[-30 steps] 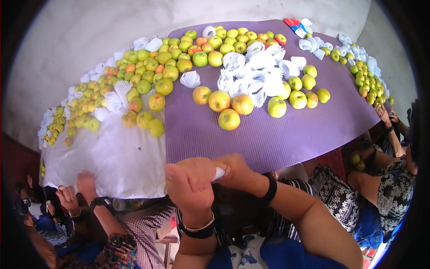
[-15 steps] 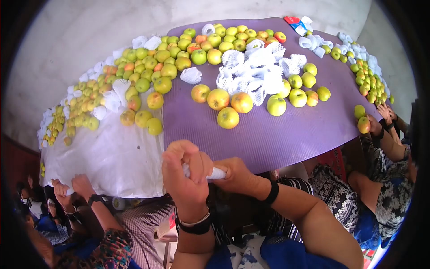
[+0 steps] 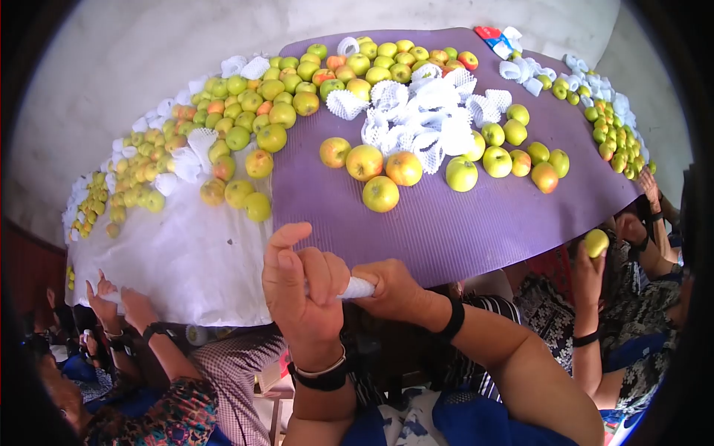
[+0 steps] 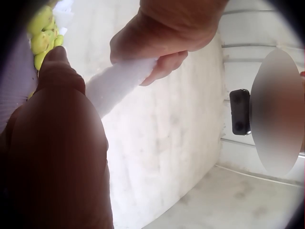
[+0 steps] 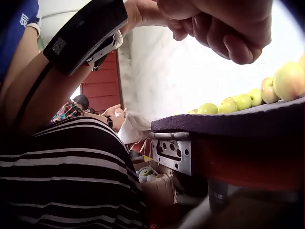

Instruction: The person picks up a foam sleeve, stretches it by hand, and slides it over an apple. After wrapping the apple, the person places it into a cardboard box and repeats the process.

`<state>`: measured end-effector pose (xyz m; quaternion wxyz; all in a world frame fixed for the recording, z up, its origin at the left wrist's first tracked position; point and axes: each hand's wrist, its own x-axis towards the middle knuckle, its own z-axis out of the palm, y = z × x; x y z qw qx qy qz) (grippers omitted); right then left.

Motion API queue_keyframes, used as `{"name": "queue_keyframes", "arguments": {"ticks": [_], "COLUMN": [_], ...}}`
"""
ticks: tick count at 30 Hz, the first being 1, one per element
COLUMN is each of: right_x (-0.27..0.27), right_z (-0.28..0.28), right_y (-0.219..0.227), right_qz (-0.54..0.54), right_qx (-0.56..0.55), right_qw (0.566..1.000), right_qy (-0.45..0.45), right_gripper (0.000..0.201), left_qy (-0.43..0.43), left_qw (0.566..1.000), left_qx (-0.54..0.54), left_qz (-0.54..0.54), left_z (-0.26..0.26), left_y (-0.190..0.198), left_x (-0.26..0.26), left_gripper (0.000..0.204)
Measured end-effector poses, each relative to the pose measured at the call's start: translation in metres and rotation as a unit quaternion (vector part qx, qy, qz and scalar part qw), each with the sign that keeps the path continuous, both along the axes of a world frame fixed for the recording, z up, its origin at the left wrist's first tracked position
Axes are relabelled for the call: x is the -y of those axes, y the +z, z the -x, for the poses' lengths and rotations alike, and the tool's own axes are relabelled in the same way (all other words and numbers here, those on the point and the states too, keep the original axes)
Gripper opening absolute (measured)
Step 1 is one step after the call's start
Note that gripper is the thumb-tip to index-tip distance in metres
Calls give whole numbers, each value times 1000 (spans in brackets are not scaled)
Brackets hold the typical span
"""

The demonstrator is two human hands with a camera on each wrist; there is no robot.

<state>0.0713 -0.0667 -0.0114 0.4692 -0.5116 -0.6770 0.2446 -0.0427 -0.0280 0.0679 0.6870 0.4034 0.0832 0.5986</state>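
In the head view, a white foam fruit sleeve [image 3: 352,288], drawn out into a narrow tube, spans both hands at the table's near edge. My left hand [image 3: 306,293] holds its left end with curled fingers, the index finger raised. My right hand [image 3: 396,290] grips the other end, thumb along it. The left wrist view shows the same foam sleeve [image 4: 121,83] stretched between the hands. Beyond them, a pile of white foam sleeves [image 3: 428,119] lies on the purple mat [image 3: 446,230], with yellow-green apples [image 3: 380,194] around it.
A long heap of apples [image 3: 238,138] runs along the back left, edged with foam sleeves. White sheeting [image 3: 186,260] covers the table's left part. On the right, another person's hand [image 3: 587,279] holds an apple [image 3: 596,243]. At left, other hands [image 3: 104,297] work near the edge.
My left hand's fist has loosened and its index finger lifted, showing more of the sleeve. More apples lie at the mat's right. One foam sleeve beside the pile has shifted back and right.
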Motion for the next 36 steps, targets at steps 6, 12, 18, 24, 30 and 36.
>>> {"name": "queue_keyframes", "arguments": {"ticks": [6,12,18,24,30,36], "right_x": [-1,-1,-2,-6,-8,-13], "right_z": [-2,0,-9,-25,-31,-32], "right_y": [3,1,-1,-15,-3,-18], "right_qz": [-11,-11,21,118,121,69], "right_qx": [4,9,31,-122,-143,-59], "right_qw": [1000,1000,999,985,981,994], "right_qy": [-6,3,-5,-30,-45,-57], "right_gripper": [19,19,18,14,13,12], "left_qy": [11,-47,10,96,132,67], "left_qw": [999,998,999,990,984,963], "left_qx": [21,35,34,107,-122,-260], "left_qz": [31,-38,6,13,21,11], "left_z": [1,7,6,33,26,17], "left_y": [-4,-4,-3,-2,-10,-10], "left_x": [-1,-3,-7,-27,-23,-19], "left_gripper": [32,29,27,27,27,23]}}
